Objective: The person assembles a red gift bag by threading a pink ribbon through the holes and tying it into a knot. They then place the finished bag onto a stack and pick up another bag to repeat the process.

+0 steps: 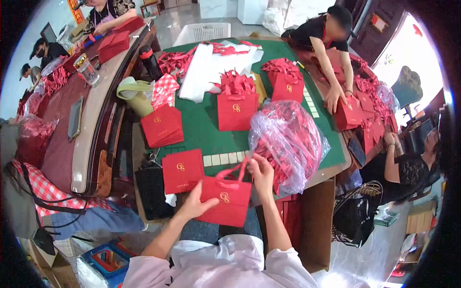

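My left hand grips the left side of a small red gift bag with a gold emblem, its thumb across the front. At the bag's top right, my right hand pinches the red ribbon handle, which loops above the bag. Behind the left hand lies a stack of flat red bags without visible handles. A clear plastic bag full of red ribbons sits just beyond the right hand. Farther back stands a group of red bags with ribbon handles.
The table has a green mat. More red bags are fanned at the left and stacked at the back right. A black pouch lies at the near left edge. A co-worker's hands touch red bags at the right.
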Available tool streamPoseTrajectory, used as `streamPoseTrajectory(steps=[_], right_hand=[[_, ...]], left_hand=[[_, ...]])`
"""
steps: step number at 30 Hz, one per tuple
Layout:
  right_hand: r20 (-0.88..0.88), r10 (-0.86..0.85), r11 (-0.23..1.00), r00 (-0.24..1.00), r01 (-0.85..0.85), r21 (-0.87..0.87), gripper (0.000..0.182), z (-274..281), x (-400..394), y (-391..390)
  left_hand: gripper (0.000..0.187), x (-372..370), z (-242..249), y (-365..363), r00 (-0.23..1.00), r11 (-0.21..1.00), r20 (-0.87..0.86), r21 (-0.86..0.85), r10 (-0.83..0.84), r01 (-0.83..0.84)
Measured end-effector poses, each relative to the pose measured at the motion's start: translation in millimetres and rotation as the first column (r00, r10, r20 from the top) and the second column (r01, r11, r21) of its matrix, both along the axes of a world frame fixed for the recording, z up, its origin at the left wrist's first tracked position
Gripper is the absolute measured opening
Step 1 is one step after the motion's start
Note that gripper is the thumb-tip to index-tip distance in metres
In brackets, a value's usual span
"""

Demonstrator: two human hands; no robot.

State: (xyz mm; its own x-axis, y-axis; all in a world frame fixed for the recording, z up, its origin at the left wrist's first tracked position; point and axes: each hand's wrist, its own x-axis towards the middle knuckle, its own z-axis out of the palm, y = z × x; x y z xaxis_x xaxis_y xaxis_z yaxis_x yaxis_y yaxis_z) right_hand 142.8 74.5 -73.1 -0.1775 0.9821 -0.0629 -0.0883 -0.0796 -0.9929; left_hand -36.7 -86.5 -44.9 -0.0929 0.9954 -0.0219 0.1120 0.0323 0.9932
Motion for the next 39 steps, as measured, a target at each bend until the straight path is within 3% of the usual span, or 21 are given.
streamPoseTrajectory(steps=[1,2,3,4,6,8,13,16,20,21,22,24,25,28,29,30,32,34,36,39], right_hand=[[-0.029,0.001,1.000,1.000,-0.001,0.004,0.036,-3.3,0.2,-4.8],[-0.023,-0.088,0.992,0.996,0.090,0.091,0.029,-8.4,-1.9,-16.0],[0.146,-0.081,0.963,0.986,0.039,0.267,0.025,-15.8,2.3,-24.8],[0.310,-0.105,0.906,0.945,-0.038,0.422,0.021,-20.4,6.1,-33.4],[0.428,-0.007,0.893,0.904,-0.187,0.409,0.014,-25.2,9.1,-52.0],[0.461,-0.080,0.807,0.884,-0.214,0.550,0.012,-30.6,5.4,-63.1],[0.519,-0.145,0.733,0.842,-0.261,0.628,0.017,-36.5,3.1,-67.6],[0.540,-0.143,0.743,0.829,-0.270,0.612,0.019,-36.8,2.3,-68.2],[0.535,-0.141,0.739,0.833,-0.271,0.617,0.019,-38.3,3.1,-68.4],[0.528,-0.138,0.734,0.838,-0.272,0.623,0.019,-38.1,3.9,-67.8],[0.530,-0.137,0.735,0.837,-0.273,0.620,0.019,-37.7,5.0,-67.4],[0.541,-0.130,0.741,0.831,-0.281,0.611,0.019,-36.9,4.3,-68.2],[0.540,-0.123,0.741,0.833,-0.285,0.608,0.019,-36.8,3.8,-68.7],[0.552,-0.095,0.744,0.828,-0.309,0.592,0.019,-36.5,4.5,-69.4],[0.551,-0.114,0.741,0.826,-0.299,0.601,0.019,-37.1,4.2,-69.0],[0.551,-0.134,0.739,0.823,-0.288,0.609,0.019,-38.1,4.1,-68.9],[0.545,-0.121,0.738,0.830,-0.292,0.609,0.019,-40.9,4.2,-69.4],[0.530,-0.139,0.728,0.836,-0.277,0.628,0.019,-40.9,3.9,-69.3],[0.538,-0.131,0.733,0.833,-0.284,0.619,0.021,-41.3,5.7,-69.2],[0.426,-0.019,0.788,0.904,-0.249,0.563,0.025,-42.2,15.1,-69.3]], left_hand=[[0.068,-9.7,-3.5,7.6,0.982,0.994,0.160,-0.065,0.095,-0.086],[0.064,-17.3,-6.6,15.4,0.930,0.977,0.310,-0.143,0.195,-0.157],[0.059,-23.6,7.5,28.0,0.906,0.971,0.351,-0.098,0.238,-0.217],[0.058,-33.3,6.7,42.2,0.927,0.957,0.240,-0.044,0.289,-0.287],[0.058,-49.8,6.6,76.6,0.889,0.941,0.379,0.114,0.256,-0.320],[0.056,-65.2,1.0,110.4,0.926,0.908,0.210,0.220,0.313,-0.357],[0.042,-89.2,-14.8,190.6,0.910,0.832,0.073,0.378,0.409,-0.405],[0.053,-85.9,-21.3,226.5,0.927,0.879,0.205,0.304,0.315,-0.367],[0.050,-77.9,-43.3,259.8,0.951,0.916,0.081,0.258,0.297,-0.308],[0.048,-73.6,-45.1,265.7,0.926,0.880,-0.058,0.338,0.373,-0.333],[0.048,-71.0,-47.9,265.8,0.927,0.881,-0.057,0.335,0.372,-0.333],[0.049,-62.6,-48.5,263.3,0.843,0.866,-0.213,0.205,0.494,-0.456],[0.053,-58.2,-45.9,260.7,0.766,0.812,-0.279,0.282,0.578,-0.510],[0.057,-65.8,-55.8,260.4,0.729,0.811,-0.356,0.267,0.584,-0.520],[0.057,-72.5,-65.7,260.5,0.702,0.793,-0.376,0.370,0.604,-0.484],[0.057,-74.0,-56.6,249.0,0.692,0.787,-0.381,0.369,0.613,-0.494],[0.054,-69.0,-29.7,218.5,0.721,0.814,-0.380,0.302,0.580,-0.495],[0.047,-88.9,-38.7,191.2,0.714,0.821,-0.416,0.387,0.563,-0.421],[0.044,-102.5,-32.8,154.1,0.722,0.905,-0.554,0.338,0.413,-0.258],[0.042,-126.4,-35.1,100.7,0.663,0.951,-0.683,0.244,0.309,-0.191]])
